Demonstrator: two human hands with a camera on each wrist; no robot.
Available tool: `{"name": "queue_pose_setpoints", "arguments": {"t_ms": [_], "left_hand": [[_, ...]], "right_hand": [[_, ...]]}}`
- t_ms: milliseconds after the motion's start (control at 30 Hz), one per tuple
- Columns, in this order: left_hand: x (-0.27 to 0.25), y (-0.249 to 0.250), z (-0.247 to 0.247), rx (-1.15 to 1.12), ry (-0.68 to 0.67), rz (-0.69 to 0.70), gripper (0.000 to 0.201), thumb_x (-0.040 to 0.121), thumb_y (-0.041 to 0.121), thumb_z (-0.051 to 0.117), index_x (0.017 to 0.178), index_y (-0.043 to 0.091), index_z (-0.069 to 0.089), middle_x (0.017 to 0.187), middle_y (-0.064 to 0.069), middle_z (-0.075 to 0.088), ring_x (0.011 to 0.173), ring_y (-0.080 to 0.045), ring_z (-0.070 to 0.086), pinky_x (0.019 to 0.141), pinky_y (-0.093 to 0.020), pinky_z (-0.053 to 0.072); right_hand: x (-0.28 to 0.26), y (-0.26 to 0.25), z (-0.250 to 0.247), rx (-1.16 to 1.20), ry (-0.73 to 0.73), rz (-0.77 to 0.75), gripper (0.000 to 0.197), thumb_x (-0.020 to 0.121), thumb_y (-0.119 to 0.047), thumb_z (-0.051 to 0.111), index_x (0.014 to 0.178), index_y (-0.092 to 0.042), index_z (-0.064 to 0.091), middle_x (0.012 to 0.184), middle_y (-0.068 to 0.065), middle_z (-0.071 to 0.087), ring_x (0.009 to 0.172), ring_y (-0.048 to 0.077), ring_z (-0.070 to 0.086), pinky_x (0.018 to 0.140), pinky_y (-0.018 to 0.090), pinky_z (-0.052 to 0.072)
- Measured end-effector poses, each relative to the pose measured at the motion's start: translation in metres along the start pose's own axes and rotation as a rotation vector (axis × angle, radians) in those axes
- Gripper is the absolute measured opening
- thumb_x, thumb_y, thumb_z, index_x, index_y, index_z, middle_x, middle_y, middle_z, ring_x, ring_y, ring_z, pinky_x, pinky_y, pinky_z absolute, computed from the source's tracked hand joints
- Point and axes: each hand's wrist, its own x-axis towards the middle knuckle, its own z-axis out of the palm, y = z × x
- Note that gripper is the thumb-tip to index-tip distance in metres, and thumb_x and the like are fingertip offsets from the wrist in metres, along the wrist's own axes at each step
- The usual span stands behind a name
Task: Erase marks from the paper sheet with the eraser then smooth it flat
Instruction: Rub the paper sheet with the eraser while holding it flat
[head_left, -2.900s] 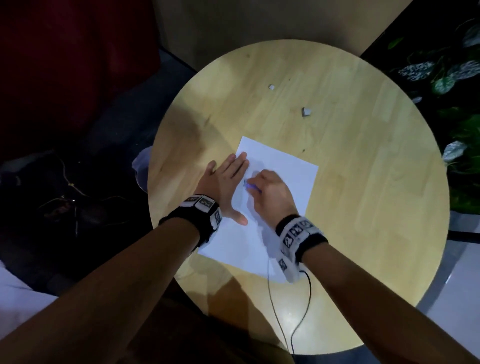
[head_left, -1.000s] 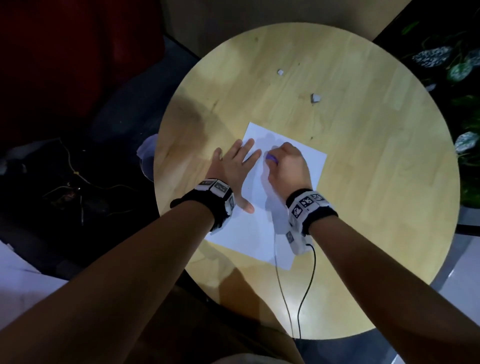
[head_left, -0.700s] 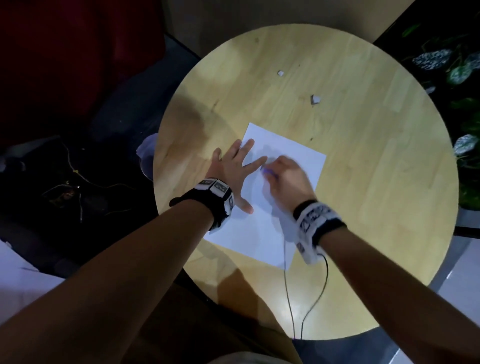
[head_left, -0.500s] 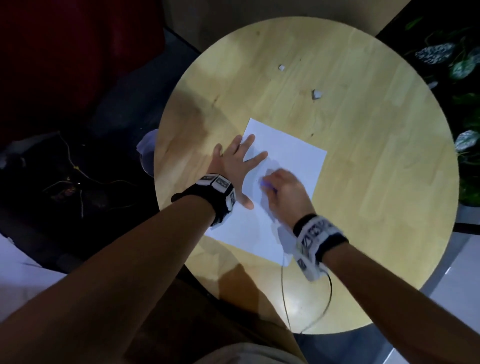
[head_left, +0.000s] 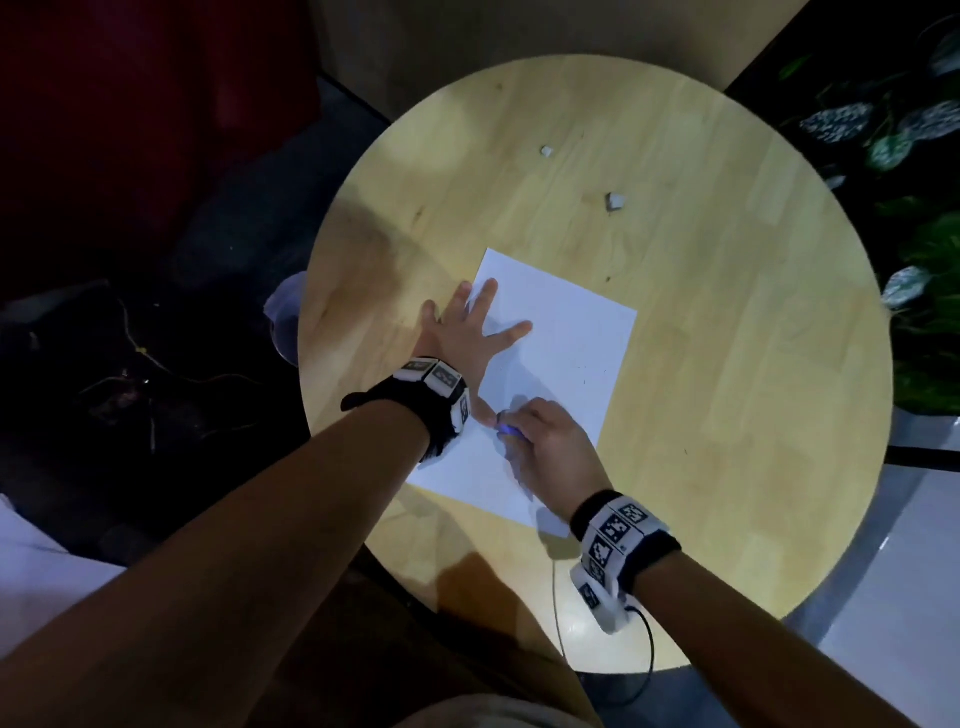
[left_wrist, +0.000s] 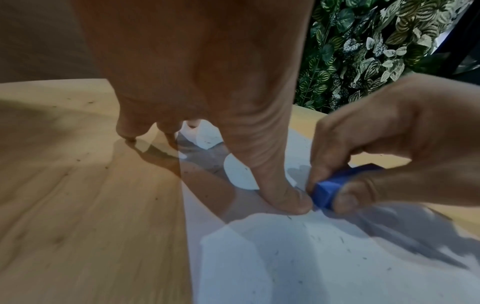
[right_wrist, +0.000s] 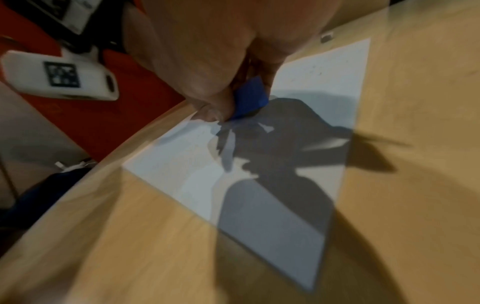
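Note:
A white paper sheet lies on the round wooden table. My left hand lies flat with spread fingers on the sheet's left edge, the thumb pressing the paper beside the eraser. My right hand pinches a small blue eraser between thumb and fingers, its end touching the sheet near the lower left part. The blue eraser also shows in the right wrist view, pressed down on the paper sheet. Small dark crumbs dot the paper sheet.
Two small pale scraps lie on the far half of the table. A cable hangs from my right wrist over the near edge. Leafy plants stand at the right; dark floor with wires at the left.
My right hand has slid the eraser down the sheet toward me, from near the top to beside my left thumb. The left hand has stayed flat on the paper.

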Motion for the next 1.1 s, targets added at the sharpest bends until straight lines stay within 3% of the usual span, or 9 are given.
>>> {"name": "queue_pose_setpoints", "arguments": {"t_ms": [67, 267, 400, 467, 633, 767, 900, 1000, 1100], "left_hand": [[-0.001, 0.001, -0.003, 0.009, -0.012, -0.006, 0.134, 0.055, 0.082, 0.073, 0.151, 0.05, -0.014, 0.159, -0.013, -0.032, 0.149, -0.04, -0.017, 0.114, -0.063, 0.017], [-0.002, 0.001, -0.007, -0.018, -0.073, 0.008, 0.134, 0.058, 0.077, 0.076, 0.152, 0.049, -0.016, 0.158, -0.013, -0.034, 0.148, -0.041, -0.021, 0.113, -0.066, 0.011], [-0.002, 0.002, -0.004, 0.035, -0.038, -0.013, 0.134, 0.057, 0.082, 0.072, 0.152, 0.048, -0.017, 0.158, -0.015, -0.033, 0.149, -0.041, -0.018, 0.114, -0.063, 0.015], [-0.002, 0.002, -0.005, 0.046, -0.04, -0.015, 0.134, 0.057, 0.082, 0.071, 0.151, 0.048, -0.018, 0.158, -0.015, -0.034, 0.149, -0.041, -0.017, 0.114, -0.063, 0.015], [-0.003, 0.004, -0.01, 0.024, -0.08, -0.006, 0.134, 0.057, 0.079, 0.074, 0.152, 0.047, -0.015, 0.16, -0.017, -0.029, 0.148, -0.043, -0.018, 0.114, -0.066, 0.007], [-0.005, 0.01, -0.01, 0.113, 0.002, 0.043, 0.134, 0.061, 0.076, 0.075, 0.158, 0.031, -0.007, 0.163, -0.013, -0.022, 0.151, -0.029, -0.016, 0.12, -0.055, 0.008], [-0.007, 0.015, -0.011, 0.042, -0.006, 0.112, 0.132, 0.07, 0.059, 0.081, 0.158, 0.014, -0.006, 0.164, -0.002, -0.023, 0.153, -0.019, -0.008, 0.12, -0.045, 0.019], [-0.006, 0.015, -0.012, 0.026, -0.015, 0.114, 0.133, 0.07, 0.057, 0.082, 0.157, 0.011, -0.007, 0.163, -0.003, -0.023, 0.153, -0.021, -0.007, 0.119, -0.046, 0.023], [-0.004, 0.018, -0.013, 0.061, -0.039, 0.111, 0.136, 0.069, 0.059, 0.081, 0.157, 0.009, -0.01, 0.163, -0.007, -0.023, 0.153, -0.024, -0.006, 0.118, -0.047, 0.025]], "right_hand": [[0.014, 0.007, -0.01, -0.035, -0.055, -0.049, 0.014, 0.082, -0.003, 0.064, 0.093, -0.008, 0.069, 0.091, 0.008, 0.061, 0.083, 0.03, 0.058, 0.066, 0.033, 0.052], [0.064, 0.033, -0.017, -0.02, 0.179, 0.204, 0.011, 0.086, -0.008, 0.061, 0.093, -0.007, 0.07, 0.093, 0.008, 0.062, 0.09, 0.029, 0.058, 0.076, 0.032, 0.048], [-0.005, 0.003, 0.002, 0.034, 0.015, 0.02, 0.012, 0.086, -0.007, 0.063, 0.096, -0.01, 0.07, 0.093, 0.004, 0.061, 0.085, 0.025, 0.057, 0.072, 0.032, 0.051], [0.001, 0.012, -0.005, -0.012, -0.031, -0.05, 0.014, 0.084, -0.007, 0.064, 0.096, -0.01, 0.071, 0.095, 0.005, 0.062, 0.087, 0.026, 0.059, 0.071, 0.032, 0.053], [0.065, 0.044, -0.024, -0.025, 0.187, 0.189, 0.01, 0.086, -0.009, 0.063, 0.093, -0.008, 0.07, 0.092, 0.008, 0.062, 0.089, 0.029, 0.059, 0.078, 0.031, 0.048], [0.026, 0.023, -0.007, 0.031, 0.2, 0.199, 0.01, 0.086, -0.008, 0.065, 0.094, -0.009, 0.069, 0.092, 0.007, 0.062, 0.086, 0.027, 0.058, 0.076, 0.031, 0.047], [-0.008, 0.011, -0.003, 0.088, 0.053, 0.094, 0.01, 0.084, -0.007, 0.067, 0.093, -0.012, 0.07, 0.091, 0.0, 0.06, 0.086, 0.014, 0.05, 0.075, 0.013, 0.035], [0.02, 0.025, -0.01, 0.031, 0.079, 0.108, 0.009, 0.086, -0.011, 0.065, 0.093, -0.011, 0.071, 0.092, 0.003, 0.062, 0.088, 0.02, 0.054, 0.074, 0.024, 0.042], [0.054, 0.044, -0.02, 0.068, 0.257, 0.29, 0.009, 0.087, -0.01, 0.064, 0.092, -0.009, 0.071, 0.091, 0.006, 0.063, 0.086, 0.024, 0.059, 0.076, 0.028, 0.047]]}}
